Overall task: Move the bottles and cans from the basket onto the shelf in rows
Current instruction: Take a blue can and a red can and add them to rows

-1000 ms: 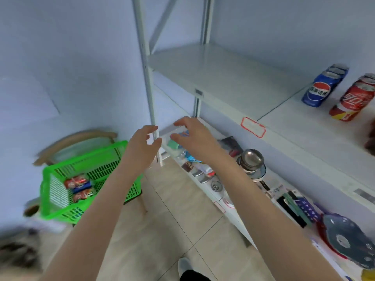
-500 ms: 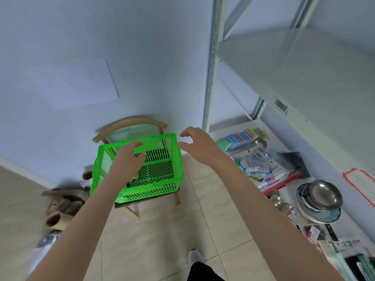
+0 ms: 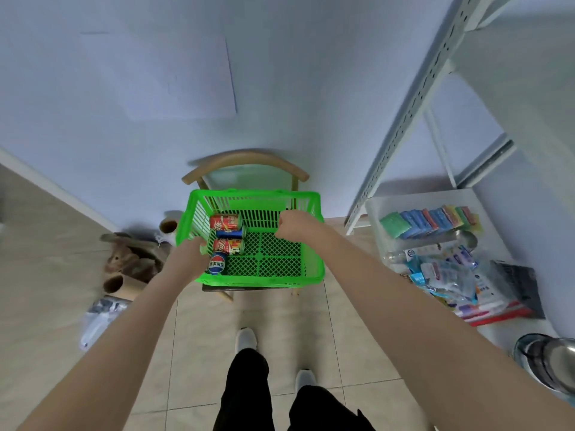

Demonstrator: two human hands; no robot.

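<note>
A green plastic basket [image 3: 311, 269] stands on a wooden chair [image 3: 245, 158] against the wall. Several cans lie on their sides along its left side: a red cola can [image 3: 225, 221] at the back, a blue can [image 3: 231, 233], a second red can [image 3: 228, 246] and a blue Pepsi can [image 3: 217, 263] at the front. My left hand [image 3: 188, 259] reaches over the basket's left rim and touches the Pepsi can; its fingertips are hidden. My right hand [image 3: 294, 224] hovers over the basket's bare middle with fingers bent down, holding nothing. The white shelf upright [image 3: 404, 119] rises at right.
The bottom shelf board [image 3: 373, 206] at right carries coloured sponges [image 3: 432, 220], plastic packets [image 3: 451, 275] and steel bowls [image 3: 550, 362]. Cardboard tubes [image 3: 115, 283] and clutter lie on the floor left of the chair. My feet [image 3: 245, 339] stand on the tiled floor.
My view has swung left and down from the shelf to the basket. Both hands have moved forward into the basket, the left one down to the Pepsi can.
</note>
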